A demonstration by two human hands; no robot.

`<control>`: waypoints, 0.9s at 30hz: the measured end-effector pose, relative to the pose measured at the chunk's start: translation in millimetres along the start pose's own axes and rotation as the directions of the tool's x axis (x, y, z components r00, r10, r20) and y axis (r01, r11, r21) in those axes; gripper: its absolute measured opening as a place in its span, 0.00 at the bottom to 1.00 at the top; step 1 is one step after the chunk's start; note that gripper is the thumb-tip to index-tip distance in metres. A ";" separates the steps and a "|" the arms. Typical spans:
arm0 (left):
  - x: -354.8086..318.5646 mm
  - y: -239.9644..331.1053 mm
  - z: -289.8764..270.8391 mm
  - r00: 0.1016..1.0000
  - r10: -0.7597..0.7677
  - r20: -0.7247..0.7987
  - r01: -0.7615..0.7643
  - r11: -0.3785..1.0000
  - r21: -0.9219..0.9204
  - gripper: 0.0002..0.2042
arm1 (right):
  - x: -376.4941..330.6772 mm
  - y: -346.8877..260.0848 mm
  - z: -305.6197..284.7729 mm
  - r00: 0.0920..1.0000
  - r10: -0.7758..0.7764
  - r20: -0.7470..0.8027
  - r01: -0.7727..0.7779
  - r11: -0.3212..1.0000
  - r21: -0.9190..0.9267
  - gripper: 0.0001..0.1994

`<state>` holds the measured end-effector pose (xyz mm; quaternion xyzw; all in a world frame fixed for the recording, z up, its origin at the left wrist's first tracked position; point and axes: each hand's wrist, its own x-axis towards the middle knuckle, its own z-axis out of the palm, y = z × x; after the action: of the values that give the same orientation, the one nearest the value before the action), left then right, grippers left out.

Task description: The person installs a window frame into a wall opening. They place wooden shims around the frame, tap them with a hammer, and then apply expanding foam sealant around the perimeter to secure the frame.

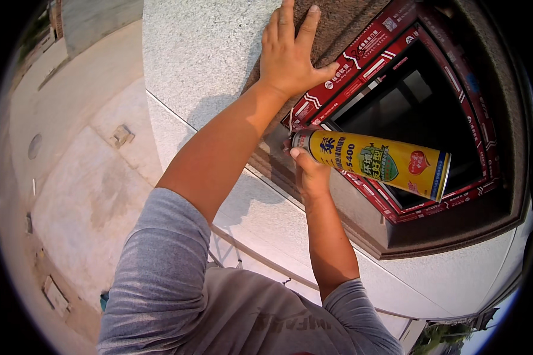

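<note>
The left hand [290,50] lies flat and open against the brown stone surround [337,23] of a window, fingers spread and pointing up, thumb angled out toward the red-taped frame [361,68]; it holds nothing, only presses on the stone. The right hand [311,171] is closed around the nozzle end of a yellow can [376,160], thumb over the top near the neck, fingers wrapped beneath. The can lies nearly level across the lower left corner of the window, its base pointing right over the dark glass [420,112] and its nozzle end against the frame's left edge, where frame meets stone. A thin pale tube runs from the nozzle up along that corner, just below the left wrist. The frame is wrapped all round in red protective tape with white markings. Around the surround runs a pale speckled wall [207,47], with a seam crossing it below the window. Both arms wear grey sleeves [160,266] pushed up past the elbows. Far below on the left lies a concrete yard [83,177].
</note>
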<state>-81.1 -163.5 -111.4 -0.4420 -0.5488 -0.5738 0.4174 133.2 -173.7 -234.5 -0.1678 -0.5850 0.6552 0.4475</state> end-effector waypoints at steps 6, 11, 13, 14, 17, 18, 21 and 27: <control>1.2 1.2 -1.2 1.000 0.005 -0.007 -0.005 1.000 0.003 0.58 | 8.5 3.2 -0.2 0.999 0.034 -0.022 -0.035 0.999 -0.029 0.38; 0.1 0.2 0.1 1.000 0.024 -0.020 -0.025 1.000 -0.011 0.58 | 8.0 6.8 -1.0 0.999 0.036 -0.040 -0.035 0.999 0.026 0.37; 0.7 0.7 -0.6 0.999 0.024 -0.021 -0.024 1.000 -0.014 0.58 | 8.0 7.8 0.6 0.999 0.002 -0.044 -0.002 1.000 0.019 0.36; 1.3 0.4 -1.1 1.000 0.022 -0.020 -0.023 1.000 -0.016 0.58 | 8.3 8.0 1.2 0.999 -0.015 -0.047 0.015 1.000 0.016 0.35; 2.0 1.1 -2.4 1.000 0.015 -0.012 -0.015 1.000 -0.019 0.58 | 9.6 5.2 -0.7 0.999 0.037 -0.035 -0.035 0.998 0.042 0.38; 2.2 1.5 -2.7 1.000 0.012 -0.009 -0.012 1.000 -0.019 0.58 | 9.4 5.0 -0.7 0.999 0.033 -0.037 -0.032 0.999 0.042 0.38; 2.2 1.3 -3.1 1.000 0.006 -0.003 -0.006 1.000 -0.009 0.58 | 8.1 4.6 -0.5 0.999 0.015 -0.045 -0.012 0.999 0.052 0.39; 1.2 2.5 -1.8 1.000 0.002 -0.001 -0.002 1.000 -0.002 0.58 | -0.4 -22.9 7.4 0.999 -0.015 -0.051 0.019 0.997 0.069 0.41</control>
<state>-79.1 -165.3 -109.6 -0.4426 -0.5476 -0.5742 0.4179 136.8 -180.6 -211.7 -0.1635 -0.5519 0.6669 0.4732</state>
